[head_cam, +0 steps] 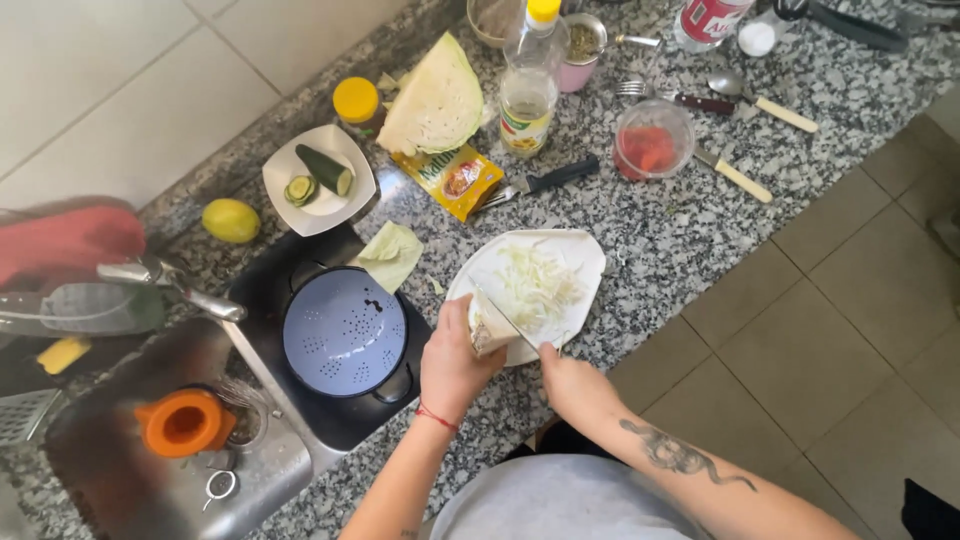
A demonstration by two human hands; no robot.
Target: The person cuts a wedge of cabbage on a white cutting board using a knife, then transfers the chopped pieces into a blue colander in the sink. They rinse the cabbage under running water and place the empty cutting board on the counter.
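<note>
1. Left hand [455,365] closed around a cabbage piece [489,328], steadying it on the white plate [585,262].
2. Right hand [570,380] gripping a knife [505,318], blade across the cabbage piece.
3. Shredded cabbage [538,285] heaped mid-plate; plate near the counter's front edge, just right of the blue colander [343,333].

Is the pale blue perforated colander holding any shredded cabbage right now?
No, the pale blue perforated colander holds no cabbage; the shredded cabbage lies on the white plate.
</note>
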